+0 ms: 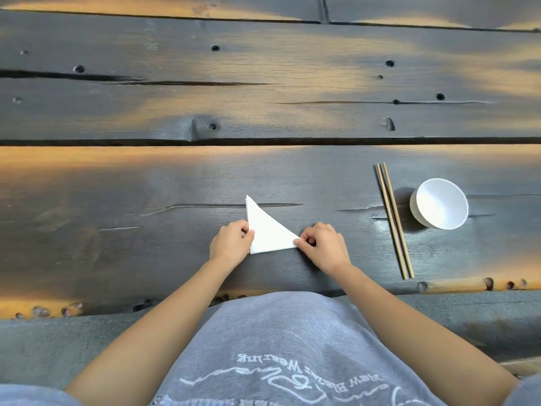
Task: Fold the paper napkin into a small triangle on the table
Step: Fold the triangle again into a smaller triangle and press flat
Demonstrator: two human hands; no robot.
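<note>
Folding scene: a person sits at a dark plank tabletop (117,186), both bare forearms reaching forward over a grey printed shirt (281,341).
Left hand (231,241): rests on the tabletop at the napkin's left edge, curled, with its fingers (248,231) pinched closed on that edge near the lower left corner.
Napkin (268,232): white paper, already in a triangle, lying flat on the tabletop between the two hands, close to the person's side of the table; one point aims away from the person, a straight edge runs down the left, and the long slanted edge falls toward the right hand.
Right hand (323,247): sits at the napkin's right tip, knuckles up, thumb and forefinger closed tight on that tip and pressing it against the wood.
Chopsticks (395,219): a wooden pair lying side by side, well to the right of the right hand, running lengthwise away from the person.
Bowl (439,203): white, round, empty inside, standing just right of the chopsticks and not touching them.
</note>
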